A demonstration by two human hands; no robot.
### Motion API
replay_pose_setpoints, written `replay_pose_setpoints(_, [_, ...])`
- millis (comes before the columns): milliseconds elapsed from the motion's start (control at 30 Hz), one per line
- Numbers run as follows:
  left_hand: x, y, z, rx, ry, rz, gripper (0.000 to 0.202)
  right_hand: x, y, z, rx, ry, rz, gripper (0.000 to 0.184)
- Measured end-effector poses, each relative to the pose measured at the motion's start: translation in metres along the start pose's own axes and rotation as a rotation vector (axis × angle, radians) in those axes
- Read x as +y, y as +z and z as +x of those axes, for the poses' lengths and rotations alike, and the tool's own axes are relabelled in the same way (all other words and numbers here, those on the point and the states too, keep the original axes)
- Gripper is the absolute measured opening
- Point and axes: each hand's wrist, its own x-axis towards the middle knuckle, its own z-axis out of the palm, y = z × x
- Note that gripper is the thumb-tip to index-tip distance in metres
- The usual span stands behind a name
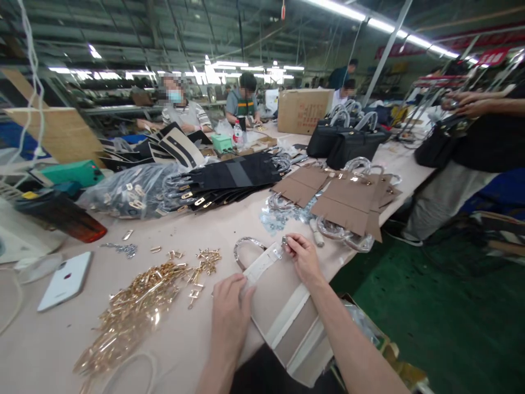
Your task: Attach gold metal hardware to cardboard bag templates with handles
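A beige-brown bag panel (283, 314) with pale strips lies at the table edge before me, its front end hanging over my lap. A plastic-wrapped handle (246, 243) loops from its far edge. My left hand (230, 306) grips the panel's left edge near the upper corner. Between the thumb and fingers of my right hand (304, 257) is a small silvery metal piece (284, 241), held just over the panel's far right corner. The piece's exact shape is too small to make out. Gold-coloured metal fittings (143, 295) lie in a heap left of my left hand.
Brown panels (344, 200) and stacked black panels (235, 175) lie farther back. Silvery washers (273, 219) are scattered beyond my panel. A phone (65, 280) and a dark bottle (61, 213) are left. Black bags (348, 142), a cardboard box (305, 109) and several co-workers are behind.
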Motion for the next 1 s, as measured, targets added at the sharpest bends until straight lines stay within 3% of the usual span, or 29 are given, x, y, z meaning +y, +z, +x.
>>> replay_pose_setpoints(367, [-0.010, 0.006, 0.000, -0.011, -0.066, -0.040, 0.022, -0.001, -0.002, 0.002, 0.073, -0.021, 0.003, 0.032])
replay_pose_setpoints(500, [-0.008, 0.004, 0.000, -0.041, -0.119, -0.046, 0.025, -0.007, -0.012, 0.031, 0.101, -0.111, -0.276, 0.036])
replay_pose_setpoints(633, [-0.006, 0.001, 0.002, -0.056, -0.129, -0.050, 0.024, -0.016, -0.025, 0.065, 0.012, -0.199, -0.628, 0.028])
replay_pose_setpoints(733, [-0.007, 0.000, 0.001, -0.037, -0.130, -0.061, 0.025, -0.019, -0.034, 0.075, -0.011, -0.250, -0.731, 0.023])
replay_pose_setpoints(867, [-0.008, 0.001, 0.001, -0.024, -0.133, -0.074, 0.027, -0.016, -0.032, 0.079, 0.053, -0.408, -0.889, 0.030])
replay_pose_setpoints(1000, [-0.005, 0.000, 0.002, -0.015, -0.125, -0.057, 0.028, -0.016, -0.004, 0.096, -0.209, -0.374, -1.003, 0.028])
